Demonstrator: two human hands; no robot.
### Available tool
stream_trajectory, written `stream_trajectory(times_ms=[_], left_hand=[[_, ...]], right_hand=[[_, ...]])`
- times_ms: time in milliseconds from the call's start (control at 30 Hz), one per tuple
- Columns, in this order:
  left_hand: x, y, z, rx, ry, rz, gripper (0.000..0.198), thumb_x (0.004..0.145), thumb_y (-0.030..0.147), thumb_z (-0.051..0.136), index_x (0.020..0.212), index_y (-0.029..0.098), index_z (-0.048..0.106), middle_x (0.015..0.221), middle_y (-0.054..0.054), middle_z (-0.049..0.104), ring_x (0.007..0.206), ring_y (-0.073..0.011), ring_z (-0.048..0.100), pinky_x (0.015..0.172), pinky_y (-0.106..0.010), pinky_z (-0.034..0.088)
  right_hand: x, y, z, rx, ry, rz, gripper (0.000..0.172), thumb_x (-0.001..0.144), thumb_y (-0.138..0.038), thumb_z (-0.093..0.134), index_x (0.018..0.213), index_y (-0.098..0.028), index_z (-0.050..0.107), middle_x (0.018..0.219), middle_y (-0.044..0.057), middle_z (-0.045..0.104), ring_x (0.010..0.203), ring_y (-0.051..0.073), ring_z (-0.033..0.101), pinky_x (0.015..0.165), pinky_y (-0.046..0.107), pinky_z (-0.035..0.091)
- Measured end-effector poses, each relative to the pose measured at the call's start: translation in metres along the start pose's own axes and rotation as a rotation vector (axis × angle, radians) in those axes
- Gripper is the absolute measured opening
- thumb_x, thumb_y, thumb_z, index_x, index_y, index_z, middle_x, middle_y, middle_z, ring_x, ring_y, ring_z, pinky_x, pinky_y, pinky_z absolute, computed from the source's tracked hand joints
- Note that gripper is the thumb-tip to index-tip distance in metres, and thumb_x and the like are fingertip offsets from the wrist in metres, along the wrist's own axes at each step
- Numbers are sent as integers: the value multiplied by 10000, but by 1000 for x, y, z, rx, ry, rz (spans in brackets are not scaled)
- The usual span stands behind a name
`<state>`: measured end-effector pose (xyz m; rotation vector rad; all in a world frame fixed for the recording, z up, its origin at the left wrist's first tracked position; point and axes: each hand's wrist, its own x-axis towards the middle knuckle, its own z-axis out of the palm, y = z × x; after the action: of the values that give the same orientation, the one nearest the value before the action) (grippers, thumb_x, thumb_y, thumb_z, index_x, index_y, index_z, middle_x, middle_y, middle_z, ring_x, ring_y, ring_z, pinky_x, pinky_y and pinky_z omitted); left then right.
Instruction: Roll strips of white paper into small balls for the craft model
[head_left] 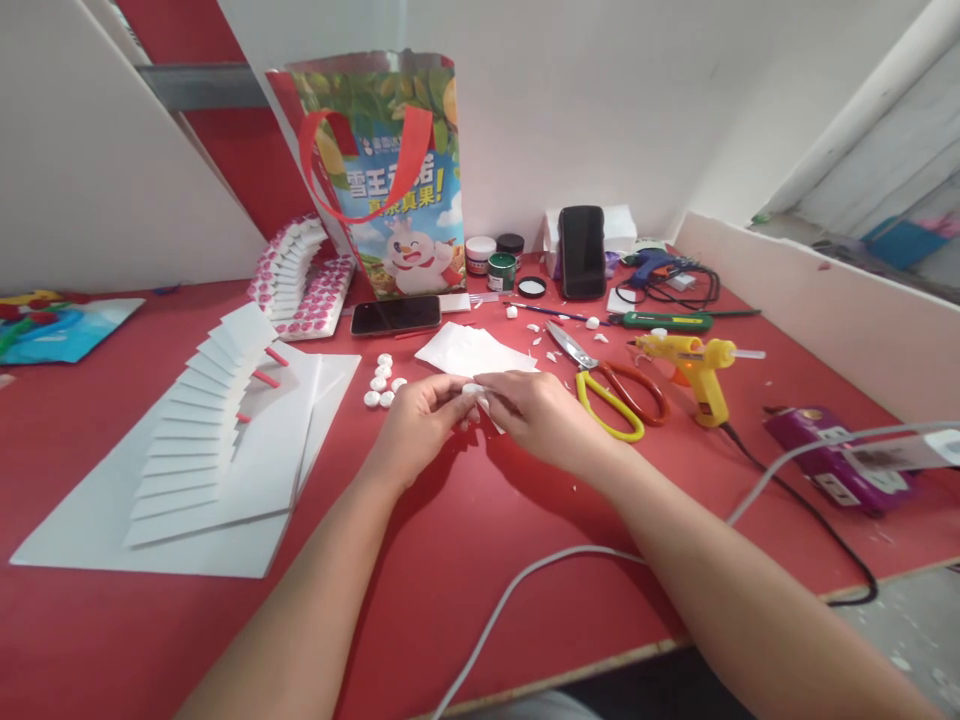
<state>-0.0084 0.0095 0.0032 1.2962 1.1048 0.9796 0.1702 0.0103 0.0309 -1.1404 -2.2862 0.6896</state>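
Above the red table, my left hand and my right hand meet with fingers closed on one small white rolled piece. It looks like paper or thin foam; the fingers hide much of it. Just left of my left hand lie several small white round pieces, similar in colour and size. Behind my fingers is a stack of white sheets. Scissors with one yellow and one red handle rest to the right of my right hand, blades slightly apart, with white scraps around them.
White boards with a fanned stepped strip lie left. Behind stand a printed bag, paint jars and an upright phone; another phone lies flat. A yellow glue gun, purple power strip and white cable occupy the right and front.
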Motion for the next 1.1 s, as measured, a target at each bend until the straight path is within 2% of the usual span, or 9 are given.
stream_trajectory(times_ms=[100,167,233,333,433,633,800,933,1100], left_hand=[[0,1,0,-2,21,19,246,835,392,716,936,172,763,715,-24,670,653,-144,579,614,-261,483],[-1,2,0,14,27,45,251,840,401,711,934,174,762,725,-30,680,672,-153,595,638,-268,491],[-1,3,-1,49,16,73,266,853,418,700,943,174,759,746,-36,695,693,-164,613,663,-276,501],[-1,4,-3,102,-15,108,269,873,417,683,951,169,752,770,-36,707,725,-169,632,714,-280,508],[-2,4,-3,144,-44,137,275,903,405,647,993,166,749,734,-20,684,707,-163,623,726,-282,507],[-4,8,-1,213,-115,160,241,945,338,594,1026,170,748,759,-23,710,771,-169,640,788,-285,505],[-3,4,-2,192,-64,112,273,917,388,637,1051,179,751,839,-43,739,791,-175,644,732,-276,513],[-1,0,-3,115,-28,59,281,884,413,682,1007,174,763,757,-27,698,712,-151,613,655,-253,495],[0,0,2,33,10,35,260,877,390,693,1002,176,770,737,-19,697,660,-135,603,626,-250,496]], right_hand=[[0,2,0,15,37,-8,229,946,-97,455,882,-148,669,834,65,707,737,150,594,730,276,424],[0,1,-2,160,36,65,224,955,-130,465,860,-156,666,804,58,705,710,151,627,702,271,464],[1,0,-5,468,-7,244,238,995,-233,463,875,-157,654,785,57,704,661,158,672,626,264,518],[4,2,-10,947,-92,560,309,1034,-354,427,1048,-126,635,813,98,733,616,193,712,517,286,568],[7,6,-11,1127,-184,706,302,1030,-288,426,1055,-89,651,813,131,751,520,156,659,414,242,520],[7,4,-8,1179,-201,736,308,1008,-289,498,804,-112,648,689,57,667,407,60,436,333,174,341],[4,0,-10,1144,-187,661,306,937,-313,647,700,-127,592,612,-44,469,446,25,290,376,157,291],[4,4,-6,988,-164,560,223,911,-307,645,771,-133,658,609,-55,445,448,39,309,396,181,320],[5,5,2,507,15,447,290,922,-281,579,681,-137,651,536,-23,558,394,62,433,426,217,341]])
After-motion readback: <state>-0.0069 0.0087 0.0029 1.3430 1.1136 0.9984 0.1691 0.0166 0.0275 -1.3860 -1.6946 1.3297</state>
